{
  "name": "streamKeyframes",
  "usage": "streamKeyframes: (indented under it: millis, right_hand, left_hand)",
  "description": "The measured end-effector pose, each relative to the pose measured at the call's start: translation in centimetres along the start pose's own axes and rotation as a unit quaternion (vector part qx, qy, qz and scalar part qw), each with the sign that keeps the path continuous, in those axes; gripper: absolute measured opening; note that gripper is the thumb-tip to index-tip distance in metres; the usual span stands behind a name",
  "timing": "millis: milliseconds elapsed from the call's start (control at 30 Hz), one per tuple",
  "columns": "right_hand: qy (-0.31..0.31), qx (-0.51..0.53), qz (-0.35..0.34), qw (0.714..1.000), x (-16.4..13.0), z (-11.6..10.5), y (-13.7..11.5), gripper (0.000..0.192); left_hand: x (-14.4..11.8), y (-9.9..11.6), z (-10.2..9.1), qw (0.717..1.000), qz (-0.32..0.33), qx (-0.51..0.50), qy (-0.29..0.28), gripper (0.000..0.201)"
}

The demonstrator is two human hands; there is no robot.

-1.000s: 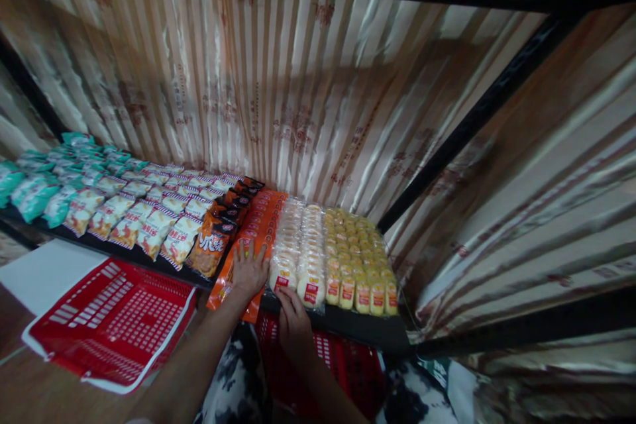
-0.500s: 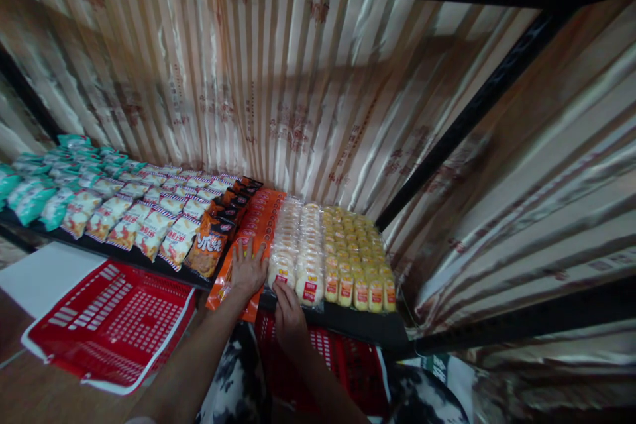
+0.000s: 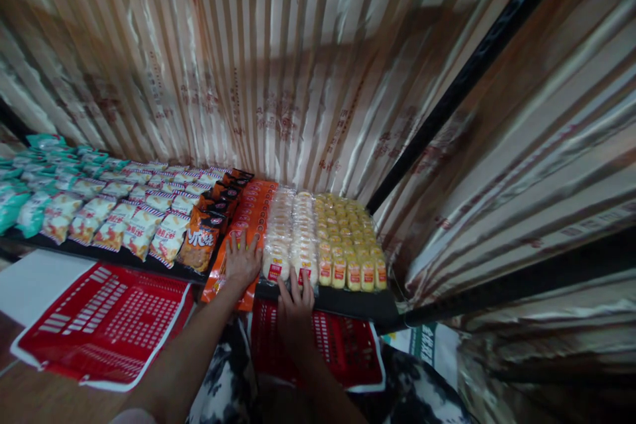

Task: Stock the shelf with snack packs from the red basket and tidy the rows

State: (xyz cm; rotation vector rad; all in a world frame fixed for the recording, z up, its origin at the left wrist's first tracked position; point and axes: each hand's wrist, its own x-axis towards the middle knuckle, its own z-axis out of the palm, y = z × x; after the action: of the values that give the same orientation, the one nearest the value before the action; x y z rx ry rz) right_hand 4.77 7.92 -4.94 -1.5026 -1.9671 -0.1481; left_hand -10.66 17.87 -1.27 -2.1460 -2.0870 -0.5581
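Observation:
My left hand (image 3: 243,262) lies with fingers spread on the orange snack packets (image 3: 252,212), which form a flat row on the shelf. Beside it, my right hand (image 3: 297,296) touches the front ends of the two rows of white wrapped buns (image 3: 291,232), its fingers stretched out and apart. Right of these stand rows of small yellow wrapped cakes (image 3: 350,238) with red and orange labels. To the left of my left hand is a column of orange-and-black snack bags (image 3: 201,238).
White snack bags (image 3: 124,222) and teal bags (image 3: 34,209) fill the left of the black shelf (image 3: 355,305). Two red baskets, a left one (image 3: 114,318) and a right one (image 3: 348,351), sit below. A black post (image 3: 437,106) and striped sheeting (image 3: 298,66) stand behind.
My right hand has moved right and forward, from the left bun row's front to the right one's, and its fingers have spread. My left hand stays on the orange packets. The view has shifted slightly.

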Motion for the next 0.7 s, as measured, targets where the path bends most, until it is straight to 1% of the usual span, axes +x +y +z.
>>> streamKeyframes:
  millis: [100,200,300,533,700]
  right_hand:
    - [0.016,-0.011,0.012,1.0,-0.1,0.7,0.2,0.047]
    - [0.017,-0.012,0.012,1.0,-0.1,1.2,0.3,0.048]
    - [0.014,-0.024,0.013,1.0,0.0,1.2,0.3,0.048]
    - [0.034,-0.055,-0.005,0.998,-0.3,1.1,0.5,0.05]
    - [0.048,-0.071,0.009,0.996,-0.9,1.5,0.0,0.044]
  left_hand:
    - [0.0,0.0,0.0,1.0,0.003,0.001,0.004,0.047]
    - [0.0,0.0,-0.1,1.0,0.003,0.003,0.001,0.047]
    - [0.0,0.1,-0.2,1.0,0.004,0.003,0.0,0.048]
    - [0.0,0.0,-0.1,1.0,0.006,0.018,-0.004,0.048]
    - [0.0,0.1,-0.2,1.0,0.007,0.03,-0.001,0.048]
